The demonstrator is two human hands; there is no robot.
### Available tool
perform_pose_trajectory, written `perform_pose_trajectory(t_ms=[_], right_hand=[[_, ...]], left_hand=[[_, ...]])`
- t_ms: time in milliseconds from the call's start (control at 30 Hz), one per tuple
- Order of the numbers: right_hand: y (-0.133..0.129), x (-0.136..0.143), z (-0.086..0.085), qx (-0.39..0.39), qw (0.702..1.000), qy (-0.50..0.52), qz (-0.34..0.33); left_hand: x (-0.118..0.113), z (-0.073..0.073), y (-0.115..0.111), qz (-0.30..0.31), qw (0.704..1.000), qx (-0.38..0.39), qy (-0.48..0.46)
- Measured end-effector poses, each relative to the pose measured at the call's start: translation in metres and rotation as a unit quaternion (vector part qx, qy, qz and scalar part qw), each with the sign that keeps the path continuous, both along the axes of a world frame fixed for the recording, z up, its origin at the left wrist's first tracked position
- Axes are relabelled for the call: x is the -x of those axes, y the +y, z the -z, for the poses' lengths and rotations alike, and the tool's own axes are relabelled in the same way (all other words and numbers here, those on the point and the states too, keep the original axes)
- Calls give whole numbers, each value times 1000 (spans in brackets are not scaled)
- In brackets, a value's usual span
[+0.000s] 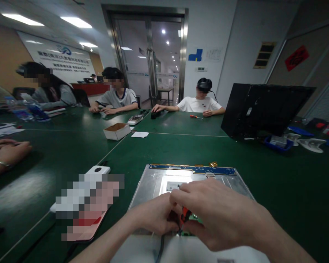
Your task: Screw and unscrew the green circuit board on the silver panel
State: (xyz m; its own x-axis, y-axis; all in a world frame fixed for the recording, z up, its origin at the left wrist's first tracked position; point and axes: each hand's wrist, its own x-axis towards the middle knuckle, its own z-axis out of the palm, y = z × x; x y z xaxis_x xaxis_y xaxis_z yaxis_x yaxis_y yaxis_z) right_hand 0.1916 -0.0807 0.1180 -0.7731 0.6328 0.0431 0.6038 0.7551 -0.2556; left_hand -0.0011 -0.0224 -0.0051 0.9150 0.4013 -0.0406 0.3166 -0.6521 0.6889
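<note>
A flat silver metal panel lies in front of me, with a narrow blue circuit strip along its far edge. Over its near part, my right hand is closed around a screwdriver with a red and black handle, its shaft pointing down. Bits of a green circuit board show beneath the fingers. My left hand is closed beside the screwdriver, low over the board; its fingertips are partly hidden, and what they pinch cannot be made out. A dark cable runs toward me below it.
To the left lie a white device and a pink phone-like slab, partly blurred. Farther off stand a white open box and a large black monitor. Several people sit around the green table; one person's hands rest at the left edge.
</note>
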Motion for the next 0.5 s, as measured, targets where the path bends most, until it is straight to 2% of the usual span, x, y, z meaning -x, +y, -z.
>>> perform_pose_trajectory(t_ms=[100,200,367,500], right_hand=[[-3,7,7,-61,996,-19,58],[-6,12,11,-90,994,-36,58],[-8,7,1,-46,999,-26,8],[-9,2,-7,14,1000,-8,1]], left_hand=[[-2,-8,-2,13,1000,-1,-8],[-4,-16,-6,11,1000,-12,-26],[-1,-12,-8,-13,999,-50,11],[2,-4,-5,-23,998,-32,44]])
